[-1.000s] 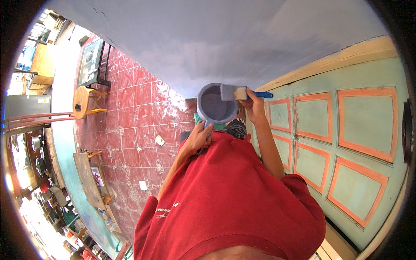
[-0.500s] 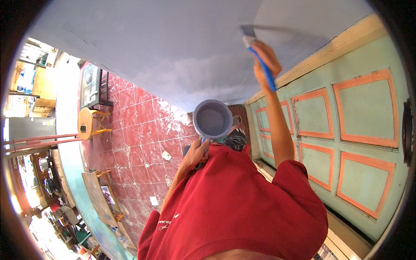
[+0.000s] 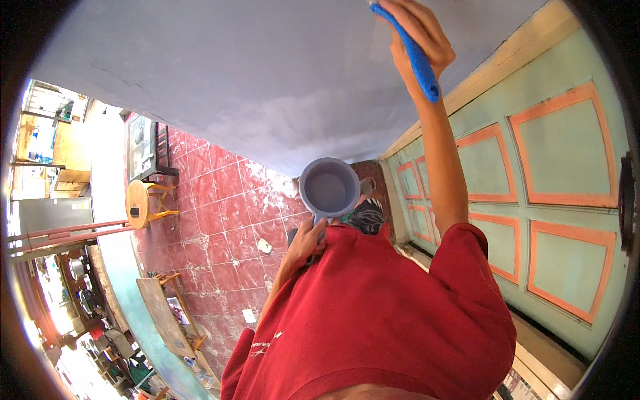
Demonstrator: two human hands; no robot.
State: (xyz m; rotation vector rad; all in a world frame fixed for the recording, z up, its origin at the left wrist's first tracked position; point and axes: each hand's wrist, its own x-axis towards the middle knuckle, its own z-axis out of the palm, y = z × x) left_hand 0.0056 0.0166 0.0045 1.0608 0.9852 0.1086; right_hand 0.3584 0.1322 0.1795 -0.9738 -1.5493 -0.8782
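Left hand (image 3: 307, 241) closed around handle (image 3: 318, 218) of pot (image 3: 304, 189), pot just beyond. Right hand (image 3: 427, 37) grips brush (image 3: 417, 59), handle end beside wrist.

Brush (image 3: 418, 61) in right hand (image 3: 430, 35), grey dipper (image 3: 303, 189)

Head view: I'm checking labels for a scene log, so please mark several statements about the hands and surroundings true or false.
1. The left hand grips the round blue-grey pot by its handle. True.
2. The right hand is empty. False: it holds a blue-handled brush.
3. The brush's bristles are beyond the picture's upper edge. True.
4. The red tiled floor shows mostly right of the pot. False: mostly left.
5. The pale green door with orange-edged panels stands at the picture's right. True.
6. The round wooden stool with yellow legs stands beside the door. False: it stands at the picture's left.
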